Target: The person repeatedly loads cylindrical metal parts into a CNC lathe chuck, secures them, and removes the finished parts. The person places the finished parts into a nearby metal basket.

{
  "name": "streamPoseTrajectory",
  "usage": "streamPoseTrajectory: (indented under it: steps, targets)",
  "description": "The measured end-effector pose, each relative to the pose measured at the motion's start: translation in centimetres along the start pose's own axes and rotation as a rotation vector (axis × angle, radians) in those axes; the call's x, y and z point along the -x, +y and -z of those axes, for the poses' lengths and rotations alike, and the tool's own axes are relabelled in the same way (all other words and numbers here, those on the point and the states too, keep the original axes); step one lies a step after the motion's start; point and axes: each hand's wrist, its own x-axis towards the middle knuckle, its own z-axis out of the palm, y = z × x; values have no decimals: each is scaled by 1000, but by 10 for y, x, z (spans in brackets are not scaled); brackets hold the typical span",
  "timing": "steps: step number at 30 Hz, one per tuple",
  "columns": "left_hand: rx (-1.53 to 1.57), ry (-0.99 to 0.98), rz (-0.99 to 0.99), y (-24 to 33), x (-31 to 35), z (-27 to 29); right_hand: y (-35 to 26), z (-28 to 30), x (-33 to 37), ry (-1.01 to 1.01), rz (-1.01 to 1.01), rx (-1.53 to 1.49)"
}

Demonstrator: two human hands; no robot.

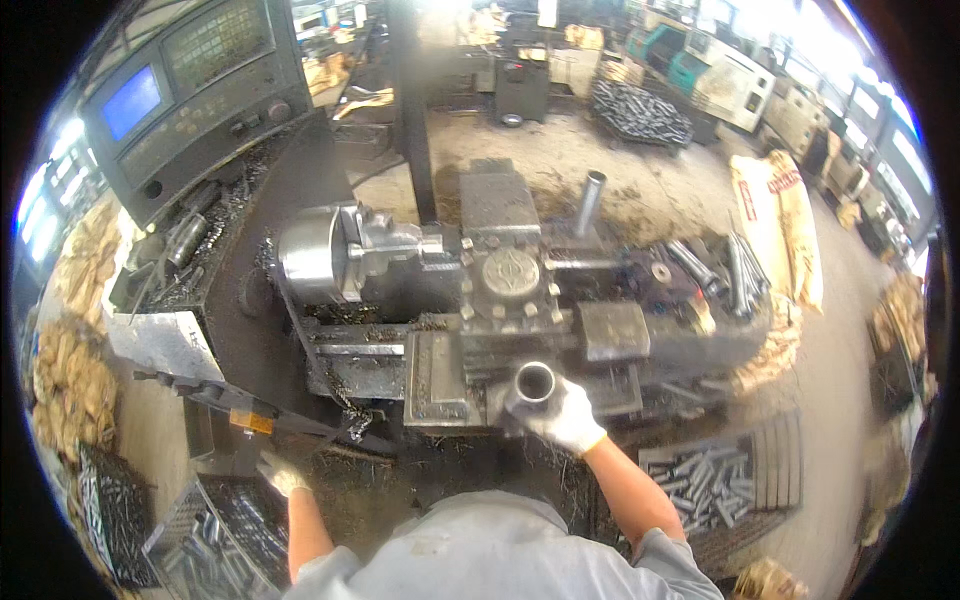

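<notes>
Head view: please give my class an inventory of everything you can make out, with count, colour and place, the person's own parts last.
Lathe: one, dark grey, centre
Chuck: one, silver, lathe's left end
Control panel: one, dark grey, upper left
Screen: one, blue, on the panel
Pillar: one, dark, upper centre
Upright tube: one, silver, behind the lathe
Held tube: one, grey, in the right hand
Crates: at least three, dark, lower left and lower right
Parts pile: one, grey, upper right
Sacks: several, pale or brown, both sides
Shirt: one, grey, bottom
Left hand: one, white-gloved, lower left
Right hand: one, white-gloved, around the held tube
</notes>
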Motion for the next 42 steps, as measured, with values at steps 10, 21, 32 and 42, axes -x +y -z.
streamPoseTrajectory:
  steps: [10, 21, 32, 42]
  targets:
    - [171, -305, -63, -13, -97, 26, -9, 148, -100, -287, 434, 104]
    - [-303, -1276, -764, 198, 197, -75, -84, -19, -390, -894, 290, 745]
    - [-425, -334, -1519, 452, 65, -163, 31, 122, -465, -61, -489, -378]
    - [-417, -549, -1353, 479, 61, -166, -113, -47, -392, -1005, 422, 860]
